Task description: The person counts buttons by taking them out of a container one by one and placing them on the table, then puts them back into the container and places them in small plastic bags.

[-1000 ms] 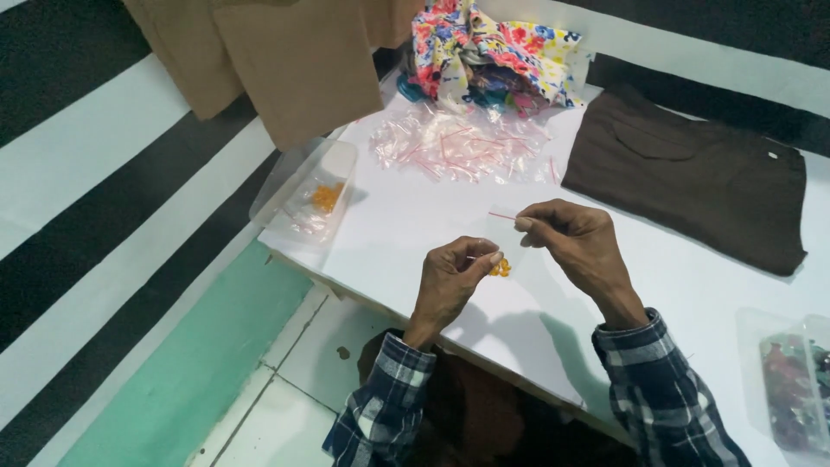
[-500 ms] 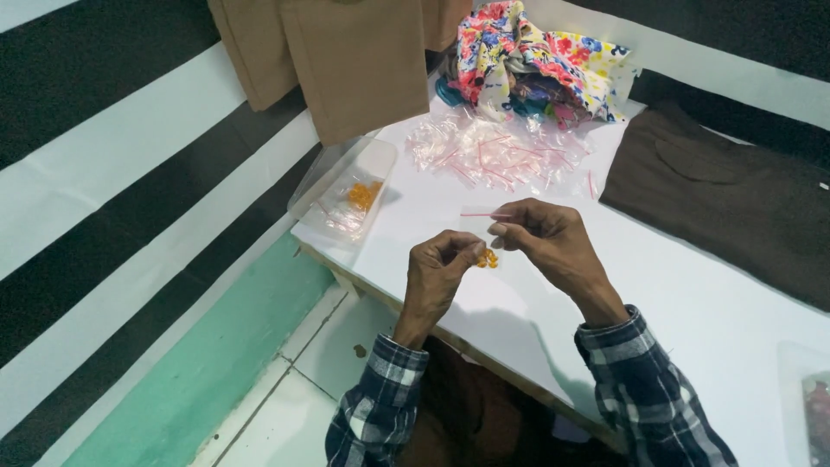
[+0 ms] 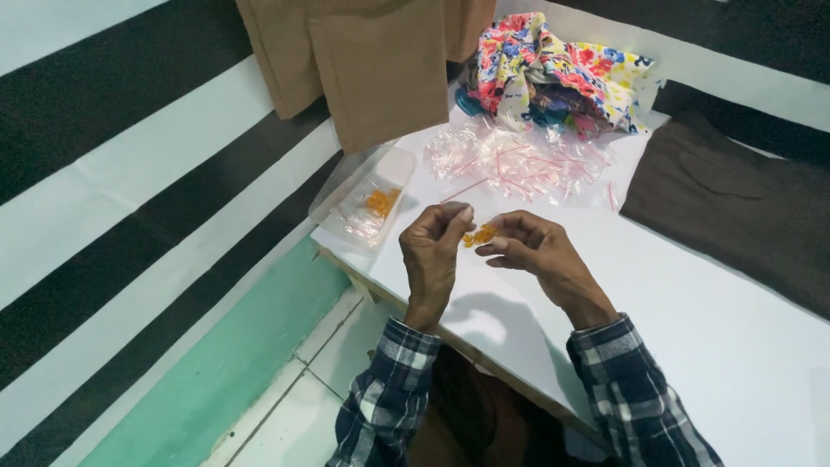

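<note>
**Inspector:** One clear plastic box (image 3: 367, 201) sits open at the table's (image 3: 709, 346) left edge. It holds a small heap of orange beads (image 3: 381, 201) and a few pinkish slivers; the count is too fine to make out.

**Operator:** And my hands?

**Inspector:** Both are raised over the white table, close together. Your left hand (image 3: 437, 246) pinches its fingertips shut on something too small to tell. Your right hand (image 3: 532, 251) curls around a little cluster of orange beads (image 3: 480, 234), held between the two hands.

**Operator:** What else is logged?

**Inspector:** One pile of clear plastic wrappers (image 3: 519, 160) with pink strips, behind your hands. One floral cloth (image 3: 562, 69) beyond it. One dark brown garment (image 3: 735, 207) on the right. Tan fabric (image 3: 372, 65) hangs at the far edge.
</note>
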